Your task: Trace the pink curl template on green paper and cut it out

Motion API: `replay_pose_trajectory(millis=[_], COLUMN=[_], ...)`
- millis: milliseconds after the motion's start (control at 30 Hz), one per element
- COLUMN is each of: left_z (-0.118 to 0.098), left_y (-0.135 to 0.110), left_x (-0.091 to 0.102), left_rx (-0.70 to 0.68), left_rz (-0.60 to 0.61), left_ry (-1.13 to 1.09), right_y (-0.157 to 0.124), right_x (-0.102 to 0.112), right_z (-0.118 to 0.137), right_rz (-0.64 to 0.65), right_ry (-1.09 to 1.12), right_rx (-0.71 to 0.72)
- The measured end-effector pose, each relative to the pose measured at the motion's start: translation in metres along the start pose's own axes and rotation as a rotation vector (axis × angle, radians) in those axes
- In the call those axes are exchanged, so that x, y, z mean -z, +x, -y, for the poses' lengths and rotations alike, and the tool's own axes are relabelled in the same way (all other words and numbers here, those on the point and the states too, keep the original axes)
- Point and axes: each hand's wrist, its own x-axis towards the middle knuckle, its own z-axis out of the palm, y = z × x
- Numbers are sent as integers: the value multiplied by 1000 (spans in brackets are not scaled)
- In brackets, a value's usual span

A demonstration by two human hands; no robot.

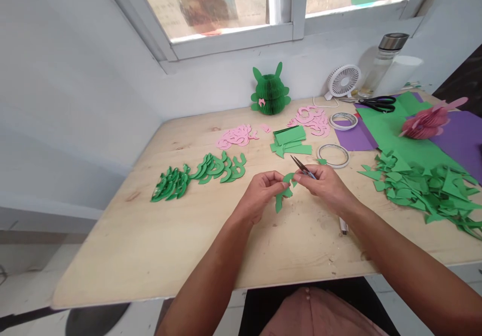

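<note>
Over the middle of the table, my left hand (259, 193) is closed, pinching a piece of green paper (279, 203) between thumb and fingers. The paper has a curved, irregular outline. My right hand (326, 185) is closed around small scissors (303, 166), their dark blades pointing up and to the left, away from the paper. Its thumb and fingertip also touch the paper's right edge. To the left lie curved green paper cutouts (216, 168) and a pile of folded-looking green pieces (171, 183). Green paper strips (289, 137) are stacked just beyond my hands.
Green scraps (422, 188) are heaped at right, near a pink honeycomb paper figure (425, 121) and black scissors (380, 103). Tape rolls (333, 155), pink cutouts (237, 136), a green honeycomb figure (270, 95), a fan (343, 81) and a bottle (382, 65) stand or lie farther back.
</note>
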Motion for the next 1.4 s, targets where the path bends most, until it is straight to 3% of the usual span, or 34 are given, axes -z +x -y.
replay_pose_trajectory(millis=[300,933,1167,1400], left_z=[2,5,5,5], left_y=[0,4,1,3], left_x=[0,1,0,1], left_rx=[4,-8,41,-1], left_rz=[3,-39,43,0], left_ry=[-17,-5,11,12], right_y=[1,1,1,-1], right_x=[-1,-1,-1,-1], right_z=[-1,0,0,3], right_rz=[-23,-5,5,25], right_ry=[-97,-88,-70,-118], right_rx=[34,7,16,21])
